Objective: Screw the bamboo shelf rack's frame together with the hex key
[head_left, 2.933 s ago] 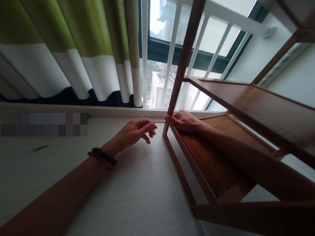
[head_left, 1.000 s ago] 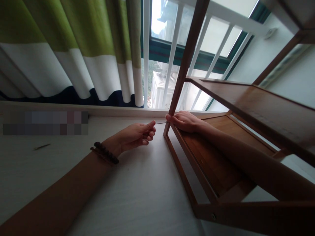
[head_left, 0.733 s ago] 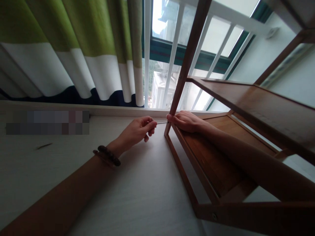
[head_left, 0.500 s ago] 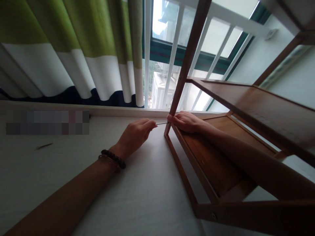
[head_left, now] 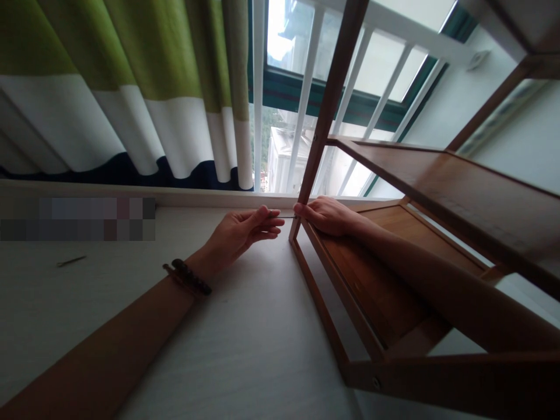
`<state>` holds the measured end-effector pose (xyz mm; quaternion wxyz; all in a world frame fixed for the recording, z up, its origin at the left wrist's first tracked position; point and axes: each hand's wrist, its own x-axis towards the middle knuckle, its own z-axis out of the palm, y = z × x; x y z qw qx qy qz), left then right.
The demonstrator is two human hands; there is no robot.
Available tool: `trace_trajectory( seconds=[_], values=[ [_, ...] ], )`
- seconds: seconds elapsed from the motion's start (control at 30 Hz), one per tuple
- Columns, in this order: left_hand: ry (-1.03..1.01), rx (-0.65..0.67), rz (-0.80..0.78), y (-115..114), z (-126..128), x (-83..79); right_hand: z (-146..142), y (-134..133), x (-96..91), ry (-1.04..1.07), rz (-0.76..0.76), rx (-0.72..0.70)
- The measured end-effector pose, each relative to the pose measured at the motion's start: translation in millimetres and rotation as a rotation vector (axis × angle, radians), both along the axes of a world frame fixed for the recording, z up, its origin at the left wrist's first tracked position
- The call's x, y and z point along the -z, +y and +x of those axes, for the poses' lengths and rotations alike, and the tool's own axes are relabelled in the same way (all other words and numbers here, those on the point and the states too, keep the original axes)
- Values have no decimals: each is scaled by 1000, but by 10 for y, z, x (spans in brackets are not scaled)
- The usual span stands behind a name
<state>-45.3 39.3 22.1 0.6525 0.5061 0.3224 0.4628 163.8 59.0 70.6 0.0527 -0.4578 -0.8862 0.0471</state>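
My left hand [head_left: 249,230] pinches a slim metal hex key [head_left: 286,217] between thumb and fingers, with the other fingers loosely extended. The tip of the key meets a bolt at a joint on the leg of a brown wooden shelf rack [head_left: 321,143]. My right hand [head_left: 328,216] wraps around that same leg at the joint, thumb on the near side, the forearm reaching over the lower shelf board. Most of the key's near end is hidden in my left fingers.
Another thin metal piece [head_left: 72,261] lies on the pale floor [head_left: 245,350] at left, below a blurred-out object [head_left: 79,219]. Behind are a low white ledge [head_left: 210,198], a green, white and navy curtain [head_left: 170,105] and white window bars [head_left: 306,76].
My left fingers have loosened from a tight closed grip and spread out, turning about the key. My right hand keeps its hold on the leg. The view has shifted slightly.
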Motion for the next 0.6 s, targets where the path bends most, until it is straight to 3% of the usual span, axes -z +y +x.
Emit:
trace_trajectory(
  seconds=[0.1, 0.23, 0.37, 0.5, 0.6],
  values=[
    [-47, 45, -103, 17, -12, -7, -1, -5, -3, 0, 2, 7],
    [48, 134, -237, 20, -54, -48, -4, -13, -7, 7, -3, 7],
    [55, 223, -258, 16, -108, -100, -9, -21, -8, 15, -7, 4],
    [191, 261, -101, -4, -121, -102, -14, -28, -12, 23, -20, 12],
    [414, 74, 235, -9, -121, -50, -15, -30, -14, 23, -20, 19]
  ],
)
